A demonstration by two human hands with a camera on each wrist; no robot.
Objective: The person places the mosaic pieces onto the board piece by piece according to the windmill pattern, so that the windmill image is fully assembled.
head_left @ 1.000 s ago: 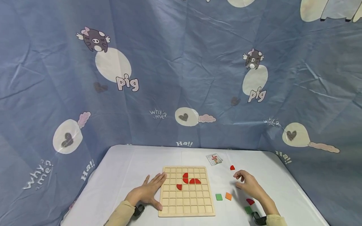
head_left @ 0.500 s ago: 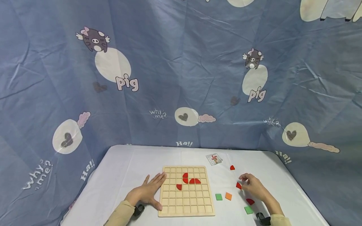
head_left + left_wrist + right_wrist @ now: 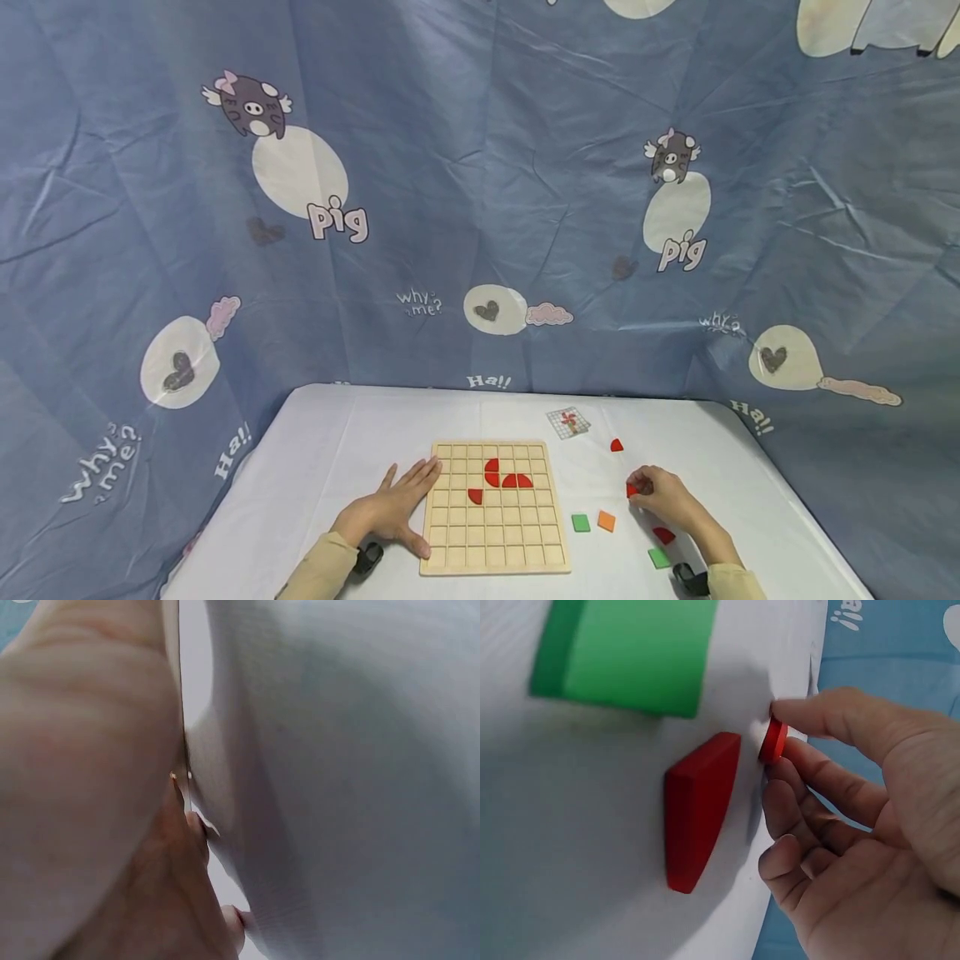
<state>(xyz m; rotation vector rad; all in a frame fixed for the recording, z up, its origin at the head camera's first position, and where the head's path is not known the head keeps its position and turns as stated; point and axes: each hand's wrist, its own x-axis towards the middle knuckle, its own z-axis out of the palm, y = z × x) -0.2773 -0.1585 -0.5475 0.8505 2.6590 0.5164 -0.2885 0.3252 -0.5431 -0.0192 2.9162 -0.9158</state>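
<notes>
A wooden grid board (image 3: pixel 496 536) lies on the white table, with several red quarter-circle tiles (image 3: pixel 476 497) in its upper cells. My left hand (image 3: pixel 393 508) rests at the board's left edge, fingers spread and straight. To the right of the board, my right hand (image 3: pixel 666 497) pinches a red quarter-circle tile (image 3: pixel 774 740) between thumb and fingertip at the tabletop. Under that forearm lie another red quarter-circle tile (image 3: pixel 663 535) and a green square tile (image 3: pixel 659 557). Skin and pale surface fill the left wrist view.
Between board and right hand lie a green square tile (image 3: pixel 581 523) and an orange square tile (image 3: pixel 606 521). Farther back are a red tile (image 3: pixel 617 445) and a pattern card (image 3: pixel 567 422). A blue printed cloth (image 3: pixel 480 208) hangs behind the table (image 3: pixel 360 433).
My right hand moved back to the right, uncovering a red tile on the table, then lowered its fingers onto that tile and pinched it. The left hand stayed in place.
</notes>
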